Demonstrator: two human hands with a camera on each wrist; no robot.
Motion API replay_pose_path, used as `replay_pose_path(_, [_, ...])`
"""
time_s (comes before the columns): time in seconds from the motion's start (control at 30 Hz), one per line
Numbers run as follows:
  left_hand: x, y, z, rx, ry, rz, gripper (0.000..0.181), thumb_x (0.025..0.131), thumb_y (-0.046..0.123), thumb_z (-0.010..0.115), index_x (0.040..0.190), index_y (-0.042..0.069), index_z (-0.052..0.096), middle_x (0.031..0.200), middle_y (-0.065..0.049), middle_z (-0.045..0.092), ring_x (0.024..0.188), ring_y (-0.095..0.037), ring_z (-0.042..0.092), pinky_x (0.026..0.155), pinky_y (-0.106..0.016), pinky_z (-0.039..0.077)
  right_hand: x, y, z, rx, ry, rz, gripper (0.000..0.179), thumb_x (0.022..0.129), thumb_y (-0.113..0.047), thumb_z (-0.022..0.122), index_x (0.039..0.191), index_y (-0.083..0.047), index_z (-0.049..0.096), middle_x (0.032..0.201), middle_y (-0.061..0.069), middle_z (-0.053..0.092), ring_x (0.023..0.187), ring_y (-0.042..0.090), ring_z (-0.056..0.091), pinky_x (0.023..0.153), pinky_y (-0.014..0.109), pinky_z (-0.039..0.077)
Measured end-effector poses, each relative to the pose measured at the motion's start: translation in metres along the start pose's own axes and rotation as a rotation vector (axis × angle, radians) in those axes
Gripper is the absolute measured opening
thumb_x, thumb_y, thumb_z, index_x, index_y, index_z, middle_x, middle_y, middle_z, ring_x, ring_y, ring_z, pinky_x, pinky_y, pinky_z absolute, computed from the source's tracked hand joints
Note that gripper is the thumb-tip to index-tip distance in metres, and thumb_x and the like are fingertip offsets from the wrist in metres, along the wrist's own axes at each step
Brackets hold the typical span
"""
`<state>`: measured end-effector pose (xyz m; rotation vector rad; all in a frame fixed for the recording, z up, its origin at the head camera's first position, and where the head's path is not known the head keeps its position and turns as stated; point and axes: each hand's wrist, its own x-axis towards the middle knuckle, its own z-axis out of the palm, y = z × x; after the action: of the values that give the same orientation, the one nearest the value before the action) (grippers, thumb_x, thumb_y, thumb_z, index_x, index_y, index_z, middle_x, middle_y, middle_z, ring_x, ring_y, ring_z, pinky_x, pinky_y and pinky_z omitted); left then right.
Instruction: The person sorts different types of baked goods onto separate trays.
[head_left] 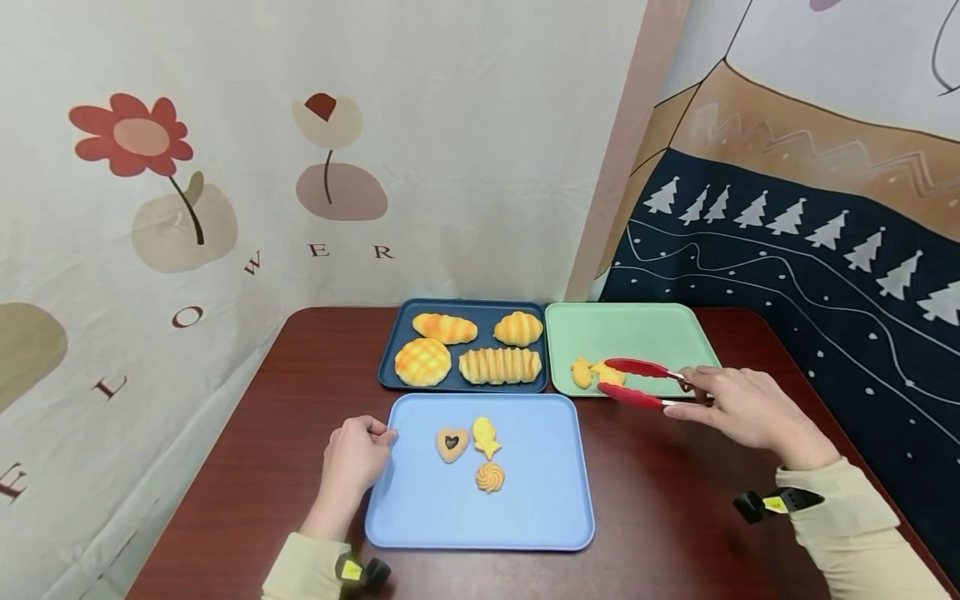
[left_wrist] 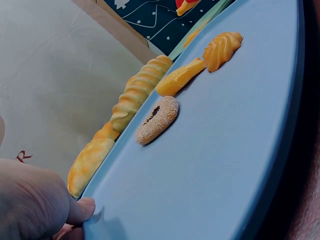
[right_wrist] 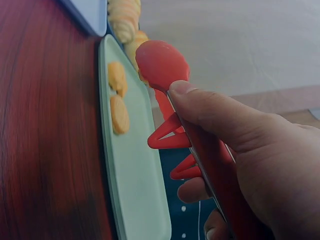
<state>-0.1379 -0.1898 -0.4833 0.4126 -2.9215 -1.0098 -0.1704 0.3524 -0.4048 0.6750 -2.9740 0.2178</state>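
Three rectangular trays with rounded corners share the reddish-brown wood-grain worktop [head_left: 660,525] in the head view. A light blue, smooth, plastic-looking tray [head_left: 420,521] lies toward the near edge; the left hand [head_left: 354,457] pinches its left rim by the far-left corner. On it sit a tan heart-shaped biscuit with a dark centre [head_left: 452,445], a yellow fish-shaped biscuit [head_left: 486,437] and a round golden swirled biscuit [head_left: 491,477], with a broad smooth stretch between them and its near rim. At the worktop's far edge, a dark blue tray [head_left: 486,312] carries four golden breads, among them a long ridged loaf [head_left: 500,366]. Beside it, a pale green tray [head_left: 622,329] has small yellow biscuits [head_left: 582,372] at its near-left corner. The right hand [head_left: 753,408] grips red-tipped tongs [head_left: 637,367] reaching over its near rim.

In the left wrist view, the thumb presses the light blue rim; the heart's surface looks grainy, the swirl fluted. A yellow piece [left_wrist: 187,7] shows at the tongs' tips.

In the right wrist view, the thumb lies along the tongs, which bear red triangular loops [right_wrist: 170,137].
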Motion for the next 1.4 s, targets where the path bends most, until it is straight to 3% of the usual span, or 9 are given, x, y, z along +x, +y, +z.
replay_pose_path(0.8, [0.002,-0.003,0.002,-0.010,0.015,0.009,0.018,0.097,0.024,0.077,0.089,0.008,0.077,0.071,-0.002,0.064,0.067,-0.022,0.059,0.065,-0.042,0.046,-0.003,0.040,0.010,-0.015,-0.060,0.116,0.077,0.094,-0.066,0.069,0.130,0.001,0.071,0.086,-0.004,0.064,0.069,0.013,0.051,0.057,0.032,0.041])
replay_pose_path(0.9, [0.002,-0.003,0.002,-0.012,0.012,0.003,0.018,0.097,0.024,0.077,0.089,0.008,0.077,0.071,-0.002,0.064,0.067,-0.022,0.059,0.064,-0.042,0.046,-0.003,0.044,0.011,-0.014,-0.066,0.128,0.079,0.094,-0.066,0.069,0.131,0.003,0.070,0.090,0.000,0.068,0.069,0.014,0.052,0.057,0.032,0.042])
replay_pose_path(1.13, [0.003,-0.004,0.003,-0.006,0.020,0.011,0.017,0.097,0.024,0.078,0.088,0.008,0.077,0.071,-0.001,0.064,0.068,-0.023,0.059,0.065,-0.043,0.046,-0.002,0.053,0.014,-0.023,-0.082,0.140,0.084,0.094,-0.067,0.068,0.133,0.007,0.068,0.119,0.026,0.071,0.076,0.019,0.059,0.060,0.036,0.048])
replay_pose_path(1.4, [0.003,-0.004,0.002,-0.007,0.019,0.012,0.018,0.097,0.024,0.078,0.089,0.008,0.077,0.072,-0.001,0.064,0.067,-0.022,0.059,0.065,-0.043,0.046,-0.001,0.059,0.015,-0.030,-0.112,0.157,0.090,0.093,-0.070,0.066,0.137,0.009,0.065,0.125,0.031,0.068,0.081,0.023,0.062,0.062,0.039,0.051])
